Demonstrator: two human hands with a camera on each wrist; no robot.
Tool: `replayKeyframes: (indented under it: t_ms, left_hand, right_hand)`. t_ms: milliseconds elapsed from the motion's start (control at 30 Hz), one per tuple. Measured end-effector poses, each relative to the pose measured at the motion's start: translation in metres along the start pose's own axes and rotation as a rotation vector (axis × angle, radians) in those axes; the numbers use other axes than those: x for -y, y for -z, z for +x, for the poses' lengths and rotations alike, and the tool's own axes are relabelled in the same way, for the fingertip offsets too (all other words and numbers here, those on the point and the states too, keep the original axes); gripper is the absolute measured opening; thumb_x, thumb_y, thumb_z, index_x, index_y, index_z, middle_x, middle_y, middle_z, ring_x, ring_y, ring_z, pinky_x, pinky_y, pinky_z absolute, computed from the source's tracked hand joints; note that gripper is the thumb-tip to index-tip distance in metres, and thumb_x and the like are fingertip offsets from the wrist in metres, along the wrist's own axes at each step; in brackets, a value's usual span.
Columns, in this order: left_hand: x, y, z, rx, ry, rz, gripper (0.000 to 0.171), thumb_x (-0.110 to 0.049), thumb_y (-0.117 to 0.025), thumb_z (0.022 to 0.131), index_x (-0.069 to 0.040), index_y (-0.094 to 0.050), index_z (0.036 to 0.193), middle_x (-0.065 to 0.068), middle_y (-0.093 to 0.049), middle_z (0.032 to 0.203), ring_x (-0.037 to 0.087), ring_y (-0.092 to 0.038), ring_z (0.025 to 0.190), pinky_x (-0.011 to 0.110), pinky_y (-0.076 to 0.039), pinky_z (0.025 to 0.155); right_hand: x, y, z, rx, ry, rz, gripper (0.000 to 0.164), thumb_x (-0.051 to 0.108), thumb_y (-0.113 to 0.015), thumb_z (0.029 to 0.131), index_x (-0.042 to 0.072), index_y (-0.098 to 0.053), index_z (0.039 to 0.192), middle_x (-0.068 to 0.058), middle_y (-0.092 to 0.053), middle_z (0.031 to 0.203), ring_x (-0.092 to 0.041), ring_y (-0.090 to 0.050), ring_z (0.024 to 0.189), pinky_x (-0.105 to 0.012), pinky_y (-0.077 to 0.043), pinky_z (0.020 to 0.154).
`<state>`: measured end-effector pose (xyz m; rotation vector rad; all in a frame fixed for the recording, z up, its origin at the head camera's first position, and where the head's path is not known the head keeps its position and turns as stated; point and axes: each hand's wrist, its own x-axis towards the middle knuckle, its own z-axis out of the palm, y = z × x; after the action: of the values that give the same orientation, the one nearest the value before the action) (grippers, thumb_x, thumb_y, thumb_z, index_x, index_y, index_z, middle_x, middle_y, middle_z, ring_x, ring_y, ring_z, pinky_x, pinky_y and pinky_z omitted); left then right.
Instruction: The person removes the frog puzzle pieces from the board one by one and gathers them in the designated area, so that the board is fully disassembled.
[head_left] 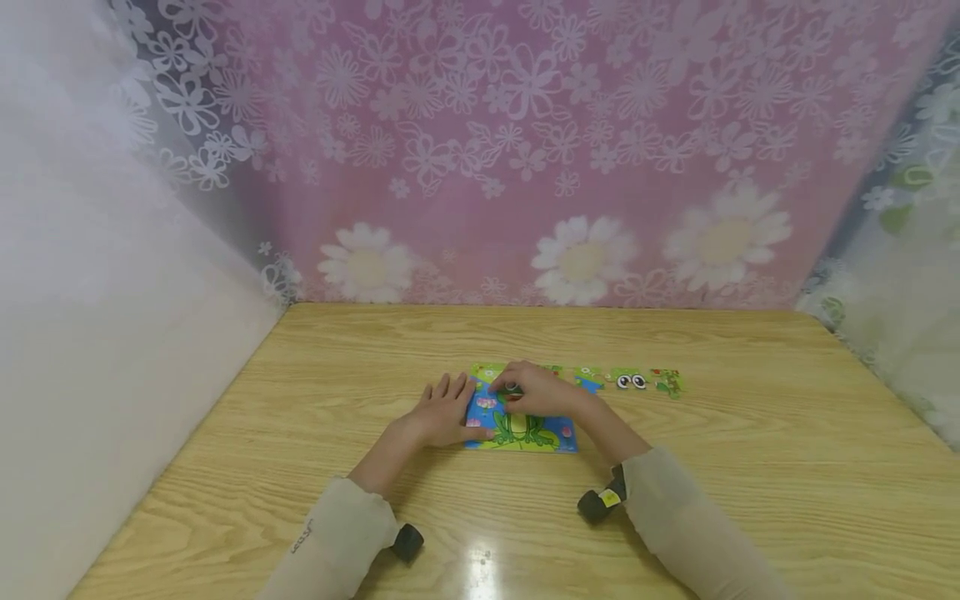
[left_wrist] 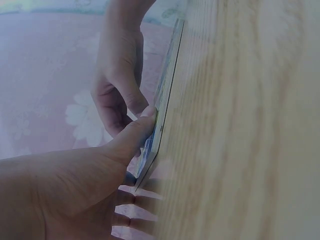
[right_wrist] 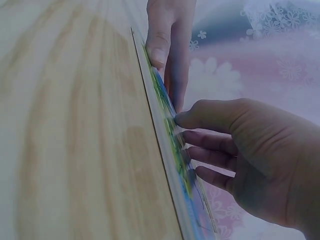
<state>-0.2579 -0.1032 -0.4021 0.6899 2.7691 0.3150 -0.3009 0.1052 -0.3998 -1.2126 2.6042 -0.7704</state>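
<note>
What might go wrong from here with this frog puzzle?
The right hand covers part of the frog puzzle in the head view, so a poor fit there might go unnoticed.

The left hand lies at the puzzle's left edge, thumb on it; if it lifts, the puzzle may slide on the table.

The loose piece with eyes lies near the right hand; a sideways sweep might nudge it.

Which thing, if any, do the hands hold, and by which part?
The left hand rests on the left side of the frog puzzle without gripping it; whether the right hand pinches anything cannot be told.
</note>
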Motion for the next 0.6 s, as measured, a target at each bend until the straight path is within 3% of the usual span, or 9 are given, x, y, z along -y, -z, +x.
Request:
replayKeyframes:
  t_ms: [367,600]
  left_hand:
    - [-0.0001,-0.0010,0.0000,-0.008,-0.004,0.002,0.095,-0.064,-0.047,0.084,-0.003,-0.010,0.147,0.017,-0.005,0.151,0.040,0.000,0.135,0.056,-0.006,0.104]
    - [-0.0003,-0.0003,-0.0004,-0.011,-0.007,-0.008,0.093,-0.062,-0.049,0.085,-0.003,-0.012,0.147,0.018,-0.005,0.151,0.040,-0.001,0.134,0.056,-0.006,0.104]
  right_hand:
    - [0.0002,-0.0011,-0.0004,-0.027,-0.023,0.079,0.032,0.007,-0.064,0.085,0.004,-0.061,0.116,-0.004,-0.049,0.107,-0.019,-0.052,0.096,-0.030,-0.048,0.080]
    - [0.0004,-0.0016,-0.0010,-0.040,-0.027,0.095,0.031,0.003,-0.063,0.085,0.005,-0.061,0.116,-0.003,-0.048,0.105,-0.015,-0.052,0.084,-0.027,-0.048,0.072]
